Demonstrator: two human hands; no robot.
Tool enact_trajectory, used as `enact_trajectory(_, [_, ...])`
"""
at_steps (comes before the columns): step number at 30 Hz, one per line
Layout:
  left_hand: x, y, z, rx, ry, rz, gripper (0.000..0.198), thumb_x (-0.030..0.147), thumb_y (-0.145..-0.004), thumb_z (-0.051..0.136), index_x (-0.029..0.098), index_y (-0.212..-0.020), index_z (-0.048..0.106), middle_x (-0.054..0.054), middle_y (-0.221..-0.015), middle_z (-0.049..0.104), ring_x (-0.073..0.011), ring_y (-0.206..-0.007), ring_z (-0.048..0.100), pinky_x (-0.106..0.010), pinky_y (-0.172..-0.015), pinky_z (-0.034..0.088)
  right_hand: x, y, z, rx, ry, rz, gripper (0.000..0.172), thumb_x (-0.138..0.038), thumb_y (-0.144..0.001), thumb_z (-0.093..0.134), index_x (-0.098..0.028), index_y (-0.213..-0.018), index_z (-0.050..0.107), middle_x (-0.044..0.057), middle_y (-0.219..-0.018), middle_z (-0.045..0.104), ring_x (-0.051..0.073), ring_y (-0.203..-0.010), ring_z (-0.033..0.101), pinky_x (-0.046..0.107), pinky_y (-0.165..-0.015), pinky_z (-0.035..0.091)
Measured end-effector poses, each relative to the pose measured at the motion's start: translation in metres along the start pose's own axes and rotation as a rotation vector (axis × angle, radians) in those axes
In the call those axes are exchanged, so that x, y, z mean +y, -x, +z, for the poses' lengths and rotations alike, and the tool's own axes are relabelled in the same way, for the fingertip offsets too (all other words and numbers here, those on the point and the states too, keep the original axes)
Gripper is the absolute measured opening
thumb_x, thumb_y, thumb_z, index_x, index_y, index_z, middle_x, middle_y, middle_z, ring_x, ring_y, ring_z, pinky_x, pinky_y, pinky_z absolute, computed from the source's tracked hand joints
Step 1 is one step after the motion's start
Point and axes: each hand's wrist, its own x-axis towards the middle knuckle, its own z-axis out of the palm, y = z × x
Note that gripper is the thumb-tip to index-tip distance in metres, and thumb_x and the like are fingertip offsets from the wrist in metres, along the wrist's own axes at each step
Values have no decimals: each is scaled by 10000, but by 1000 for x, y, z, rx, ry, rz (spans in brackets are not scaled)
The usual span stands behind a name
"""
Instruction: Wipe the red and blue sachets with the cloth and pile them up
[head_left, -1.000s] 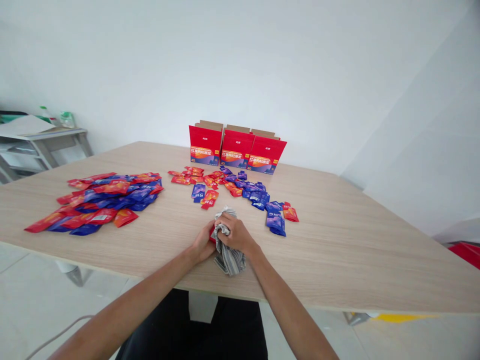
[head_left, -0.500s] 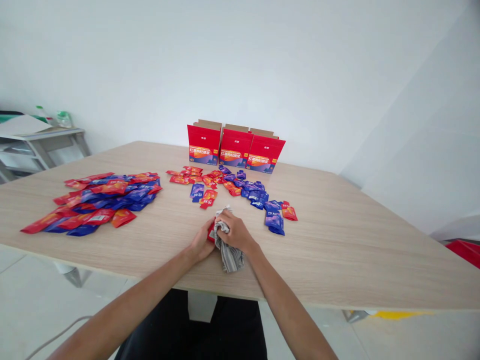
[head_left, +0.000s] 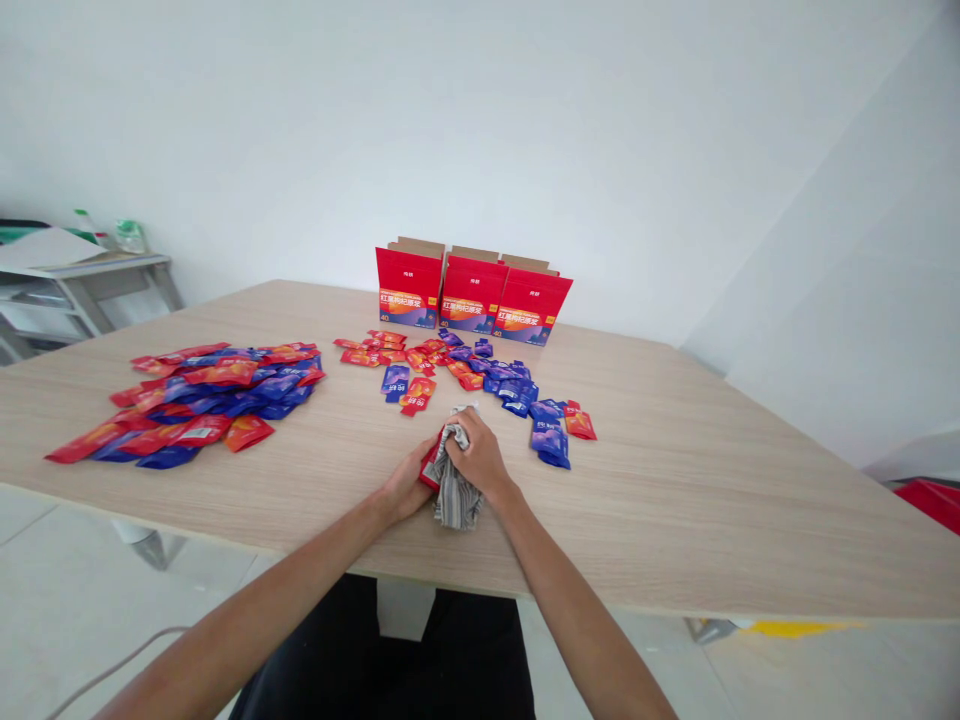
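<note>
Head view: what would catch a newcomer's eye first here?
Probably the three red boxes, standing in a row at the far side of the table. Next comes the heap of red and blue packets on the left. Front and centre, the right hand holds a striped cloth against a red item in the left hand.

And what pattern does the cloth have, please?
The cloth has grey and whitish stripes, best seen in the head view.
</note>
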Motion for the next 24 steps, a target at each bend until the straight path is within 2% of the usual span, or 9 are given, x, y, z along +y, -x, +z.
enact_trajectory(2, [0,0,-1,1,6,6,292,223,-980,451,109,-907,710,-94,-867,754,-187,-799,705,-286,-806,547,1,1,-1,-47,-15,-36,174,-111,-802,513,-216,-909,603,42,-956,600,196,-880,570,313,-815,466])
enact_trajectory(7, [6,-4,-7,97,33,30,301,249,-972,457,117,-823,682,-77,-758,730,-173,-679,681,-281,-749,554,-9,4,1,-358,-93,-215,193,-94,-754,547,-217,-887,616,28,-937,607,185,-871,575,290,-806,464])
enact_trajectory(10, [10,-7,-10,111,92,35,341,302,-981,436,114,-811,665,-87,-731,718,-184,-674,680,-298,-760,560,-16,4,3,-423,-130,-263,181,-89,-752,550,-217,-860,617,18,-892,598,175,-823,573,283,-780,466])
enact_trajectory(12, [12,-9,-12,103,151,58,361,317,-987,400,110,-864,669,-88,-753,719,-191,-704,685,-313,-798,558,-17,4,3,-384,-143,-270,180,-88,-756,545,-221,-853,616,18,-893,597,178,-829,577,286,-776,466])
enact_trajectory(15, [13,-11,-14,112,227,74,370,264,-976,339,104,-952,671,-93,-803,723,-205,-766,688,-340,-837,551,-15,4,0,-241,-152,-248,166,-103,-768,534,-223,-855,607,29,-903,597,186,-847,578,295,-775,464])
enact_trajectory(19, [12,-12,-15,122,223,41,313,178,-931,364,103,-892,665,-90,-757,702,-189,-699,660,-311,-761,542,-10,1,-9,5,-139,-173,111,-137,-785,499,-219,-817,566,40,-852,586,194,-807,565,310,-754,459])
enact_trajectory(21, [12,-11,-15,74,165,16,279,175,-927,403,98,-869,665,-86,-753,700,-173,-660,647,-288,-711,534,-7,-1,-15,109,-128,-146,97,-149,-795,478,-218,-796,546,39,-821,579,196,-792,562,317,-747,453])
enact_trajectory(24, [12,-7,-13,-64,64,-10,245,208,-941,472,80,-921,680,-93,-804,711,-155,-655,645,-264,-677,530,-4,-2,-22,186,-118,-143,93,-158,-798,470,-219,-781,538,30,-784,568,195,-767,556,322,-733,445])
